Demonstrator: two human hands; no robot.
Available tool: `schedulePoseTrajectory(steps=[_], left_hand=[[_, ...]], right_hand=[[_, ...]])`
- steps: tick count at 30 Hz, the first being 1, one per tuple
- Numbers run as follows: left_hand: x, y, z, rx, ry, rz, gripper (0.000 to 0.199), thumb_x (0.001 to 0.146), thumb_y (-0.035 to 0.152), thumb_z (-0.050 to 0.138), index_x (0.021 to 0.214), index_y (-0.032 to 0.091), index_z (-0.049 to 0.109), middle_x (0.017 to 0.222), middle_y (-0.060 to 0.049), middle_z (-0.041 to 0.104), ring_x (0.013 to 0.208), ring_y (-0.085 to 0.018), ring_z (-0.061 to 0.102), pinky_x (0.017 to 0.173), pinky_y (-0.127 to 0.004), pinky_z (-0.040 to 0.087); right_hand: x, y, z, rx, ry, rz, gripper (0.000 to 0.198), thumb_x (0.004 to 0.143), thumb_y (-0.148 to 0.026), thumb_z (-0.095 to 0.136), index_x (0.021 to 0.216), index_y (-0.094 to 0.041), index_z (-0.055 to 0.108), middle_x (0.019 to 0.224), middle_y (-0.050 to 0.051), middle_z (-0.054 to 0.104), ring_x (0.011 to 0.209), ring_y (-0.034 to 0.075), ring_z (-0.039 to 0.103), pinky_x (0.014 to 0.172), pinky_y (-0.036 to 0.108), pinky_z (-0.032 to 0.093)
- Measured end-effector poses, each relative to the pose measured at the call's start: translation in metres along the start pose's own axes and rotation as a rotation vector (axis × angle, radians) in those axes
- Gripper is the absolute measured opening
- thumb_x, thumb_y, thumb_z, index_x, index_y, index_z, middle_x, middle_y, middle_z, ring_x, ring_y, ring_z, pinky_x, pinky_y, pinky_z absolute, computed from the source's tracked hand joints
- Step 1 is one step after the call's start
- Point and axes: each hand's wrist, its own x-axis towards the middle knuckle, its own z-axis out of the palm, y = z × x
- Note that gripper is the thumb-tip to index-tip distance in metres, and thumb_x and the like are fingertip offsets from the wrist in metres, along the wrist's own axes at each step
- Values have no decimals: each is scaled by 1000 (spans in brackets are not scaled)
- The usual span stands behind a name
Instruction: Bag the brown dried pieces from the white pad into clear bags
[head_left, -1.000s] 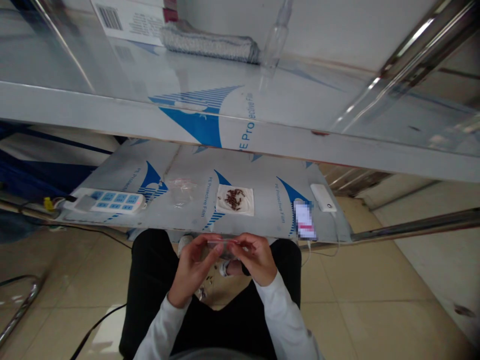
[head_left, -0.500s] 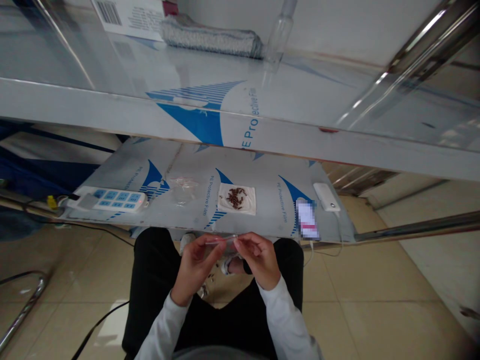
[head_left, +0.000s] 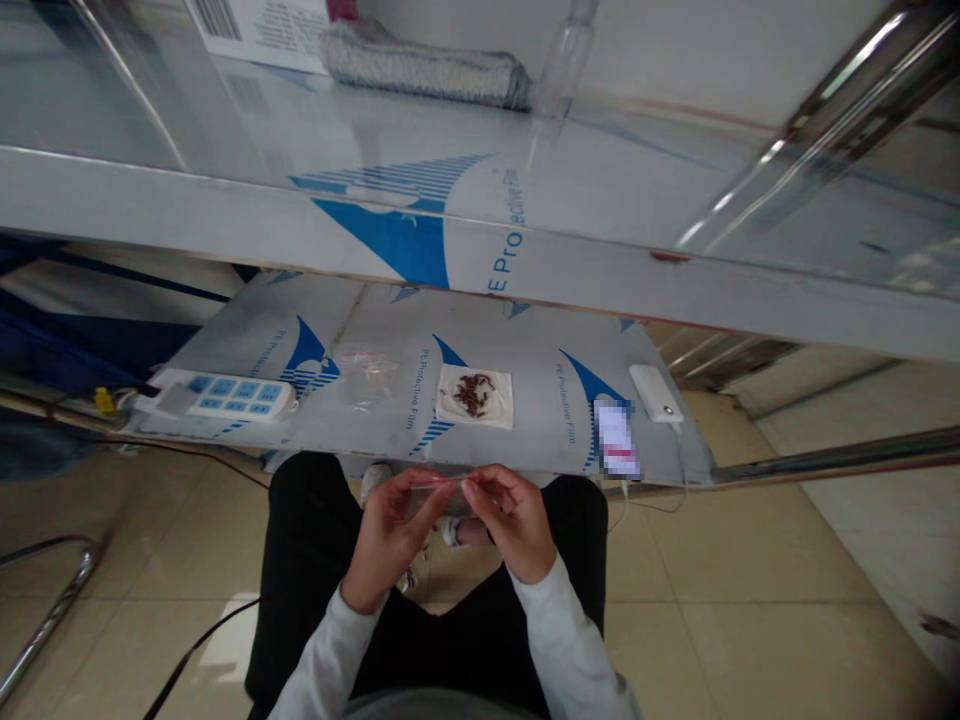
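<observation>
My left hand and my right hand are close together just in front of the lower shelf's edge, above my lap. Between them they pinch a small clear zip bag by its top edge, thumbs against fingers. A reddish line runs along that edge; the rest of the bag is hard to make out. Beyond the hands, a white paper square lies on the shelf with a heap of small dark brown pieces on it. To its left lie clear zip bags, lying flat.
On the lower shelf a power strip sits at left; a phone and a white power bank with cables sit at right. The upper shelf holds a grey towel, a clear bottle and a white box.
My right hand has shifted slightly left along the bag's edge, nearer my left fingers. The left hand and the things on the shelf stay put.
</observation>
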Motion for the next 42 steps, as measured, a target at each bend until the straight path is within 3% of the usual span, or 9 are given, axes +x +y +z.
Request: schedulePoseTrajectory(steps=[3, 10, 16, 22, 28, 32, 37, 42], left_hand=[[1, -1, -2, -24, -26, -11, 13, 74, 29, 72, 78, 16, 72, 77, -5, 73, 74, -17, 68, 73, -25, 55], [1, -1, 2, -91, 55, -59, 14, 72, 30, 73, 77, 17, 73, 75, -4, 74, 71, -18, 69, 67, -24, 55], [2, -7, 8, -62, -28, -73, 17, 75, 32, 70, 74, 16, 74, 70, -4, 73, 67, -17, 68, 65, -25, 54], [3, -9, 10, 168, 29, 7, 23, 81, 36, 63, 80, 16, 76, 75, -5, 74, 67, -18, 67, 65, -25, 52], [10, -10, 8, 206, -114, 40, 29, 88, 36, 53, 90, 17, 74, 83, -5, 74, 73, -17, 67, 69, -25, 52], [15, -12, 13, 315, -103, 90, 24, 86, 34, 58, 82, 17, 73, 75, -5, 73, 66, -16, 65, 65, -24, 50], [19, -26, 23, 102, -113, 16, 16, 80, 31, 66, 86, 17, 71, 84, -5, 73, 79, -17, 68, 74, -25, 53], [22, -32, 33, 34, -91, -35, 15, 76, 30, 70, 78, 16, 70, 78, -5, 73, 74, -17, 67, 73, -26, 53]], right_hand=[[0, 4, -1, 30, -37, 23, 20, 81, -36, 66, 82, -16, 69, 80, 6, 71, 73, 17, 65, 69, 27, 51], [-1, 8, 2, 19, 63, -2, 18, 80, -35, 68, 82, -17, 69, 77, 5, 71, 69, 16, 64, 65, 25, 50], [2, 11, -1, -16, 57, 4, 21, 82, -35, 65, 73, -16, 69, 66, 2, 68, 60, 13, 59, 57, 22, 45], [4, 10, -6, -133, 97, -35, 25, 83, -37, 63, 70, -16, 67, 65, 3, 67, 61, 14, 59, 60, 24, 46], [8, 14, -9, -26, 52, 75, 24, 78, -39, 69, 77, -15, 68, 75, 6, 72, 69, 18, 67, 63, 26, 51], [10, 20, -10, -10, 101, 66, 25, 79, -40, 67, 77, -15, 67, 74, 7, 72, 69, 18, 67, 65, 27, 52], [12, 27, -22, -29, 62, 63, 24, 78, -40, 68, 78, -16, 70, 76, 7, 73, 70, 19, 67, 66, 28, 53], [8, 37, -38, 168, -12, 143, 30, 75, -45, 70, 85, -17, 73, 84, 8, 75, 80, 23, 71, 75, 34, 57]])
